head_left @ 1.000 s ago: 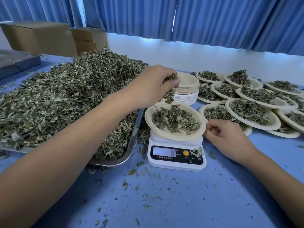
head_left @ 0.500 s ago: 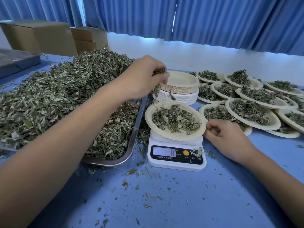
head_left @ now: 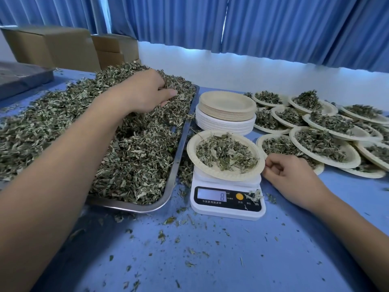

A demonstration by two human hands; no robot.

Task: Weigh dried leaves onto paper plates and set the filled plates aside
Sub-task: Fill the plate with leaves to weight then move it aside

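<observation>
Left grip (head_left: 145, 91) clutching leaves (head_left: 134, 157), right grip (head_left: 294, 178) loosely curled (empty) beside plate (head_left: 191, 152), blue table (head_left: 231, 249), curtains (head_left: 273, 24)

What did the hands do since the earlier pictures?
The left hand carried its pinch of leaves from above the plate on the scale leftward to the leaf pile in the tray, where it now digs in; whether it has let go cannot be told. The right hand stayed beside the plate's rim, and the scale still reads 8.
</observation>
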